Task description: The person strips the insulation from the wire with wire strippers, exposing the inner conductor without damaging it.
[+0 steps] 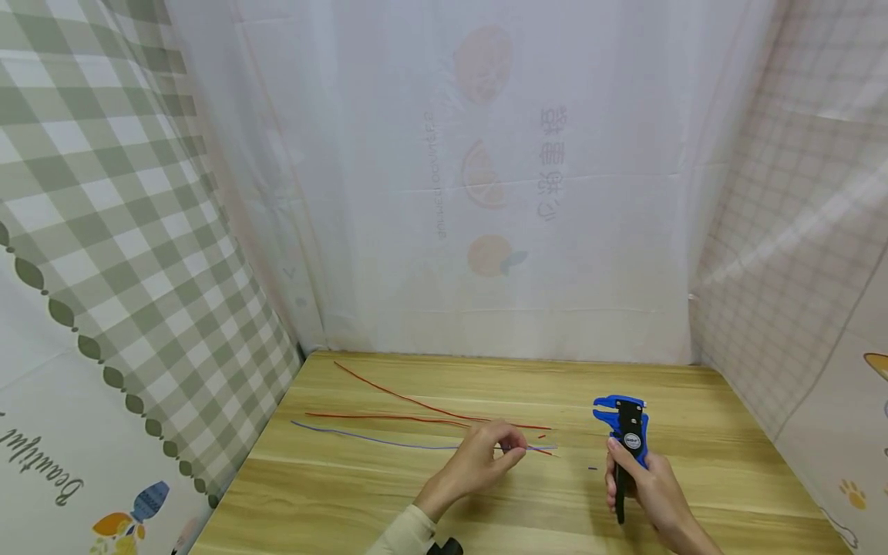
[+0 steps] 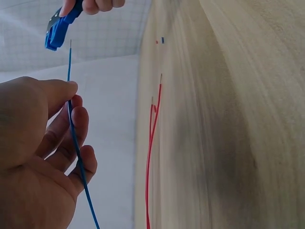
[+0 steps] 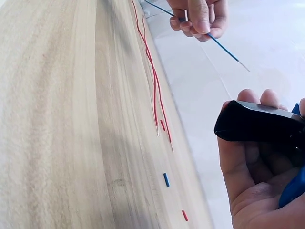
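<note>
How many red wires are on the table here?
2. One red wire runs diagonally from the back left toward the middle; the other red wire lies nearly straight in front of it. Their right ends lie close together near the left hand.

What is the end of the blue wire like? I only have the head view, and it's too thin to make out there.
Observer: On the right wrist view the blue wire ends in a short bare tip, past the left hand that pinches it.
Operator: Anything loose on the table near the stripper?
Observer: Yes, a cut blue sleeve piece and a red sleeve piece lie on the wooden table.
Operator: And the red wires?
Observer: The red wires also show short bare ends; another red scrap lies beside them.
Operator: Is the stripper touching the wire?
Observer: No. The wire stripper, gripped by the right hand, is apart from the tip.
</note>
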`<control>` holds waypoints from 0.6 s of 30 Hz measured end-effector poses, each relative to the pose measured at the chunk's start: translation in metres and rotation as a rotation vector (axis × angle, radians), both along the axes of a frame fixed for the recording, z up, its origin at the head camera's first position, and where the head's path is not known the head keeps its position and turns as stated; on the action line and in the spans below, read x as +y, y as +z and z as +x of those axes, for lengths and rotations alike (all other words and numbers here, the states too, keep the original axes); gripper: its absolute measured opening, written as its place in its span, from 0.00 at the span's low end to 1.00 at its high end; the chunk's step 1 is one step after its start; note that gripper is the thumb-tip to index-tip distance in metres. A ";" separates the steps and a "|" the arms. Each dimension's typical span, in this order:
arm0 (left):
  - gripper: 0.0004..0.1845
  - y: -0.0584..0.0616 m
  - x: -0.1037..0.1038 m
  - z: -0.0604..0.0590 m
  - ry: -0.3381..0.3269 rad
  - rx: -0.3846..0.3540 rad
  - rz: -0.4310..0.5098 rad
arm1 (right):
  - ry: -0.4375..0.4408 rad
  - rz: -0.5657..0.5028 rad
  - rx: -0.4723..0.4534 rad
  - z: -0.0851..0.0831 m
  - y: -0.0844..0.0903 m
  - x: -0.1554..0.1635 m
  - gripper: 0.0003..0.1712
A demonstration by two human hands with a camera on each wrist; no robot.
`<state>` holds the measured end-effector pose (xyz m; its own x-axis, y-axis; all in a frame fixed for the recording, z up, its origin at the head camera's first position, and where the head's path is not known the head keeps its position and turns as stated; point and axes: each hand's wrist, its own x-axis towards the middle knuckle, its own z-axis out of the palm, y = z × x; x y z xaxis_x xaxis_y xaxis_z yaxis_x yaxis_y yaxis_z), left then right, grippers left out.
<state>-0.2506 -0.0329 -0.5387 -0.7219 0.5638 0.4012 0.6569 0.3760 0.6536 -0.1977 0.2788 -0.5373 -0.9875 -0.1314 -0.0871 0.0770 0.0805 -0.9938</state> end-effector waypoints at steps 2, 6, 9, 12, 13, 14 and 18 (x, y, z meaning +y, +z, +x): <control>0.02 -0.002 0.001 -0.001 -0.003 -0.012 -0.006 | -0.014 -0.007 0.017 0.000 0.000 0.000 0.25; 0.02 -0.007 0.003 -0.003 -0.016 -0.017 -0.020 | -0.037 -0.020 0.062 0.001 0.000 0.000 0.24; 0.03 -0.010 0.003 -0.003 -0.023 -0.022 -0.030 | -0.031 -0.040 0.099 0.001 -0.001 0.002 0.24; 0.03 -0.013 0.003 -0.002 -0.016 -0.025 -0.039 | -0.020 -0.058 0.122 0.001 -0.002 0.005 0.23; 0.03 -0.014 0.004 -0.002 -0.011 -0.023 -0.042 | -0.018 -0.062 0.126 0.000 -0.002 0.007 0.23; 0.03 -0.015 0.004 -0.002 -0.008 -0.023 -0.043 | -0.018 -0.065 0.128 0.000 -0.002 0.008 0.23; 0.03 -0.018 0.004 -0.001 0.011 -0.011 -0.055 | -0.016 -0.087 0.135 -0.003 -0.003 0.013 0.22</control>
<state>-0.2516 -0.0290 -0.5564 -0.7324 0.5768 0.3617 0.6453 0.4185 0.6391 -0.2003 0.2918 -0.5402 -0.9915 -0.1167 0.0573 -0.0569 -0.0063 -0.9984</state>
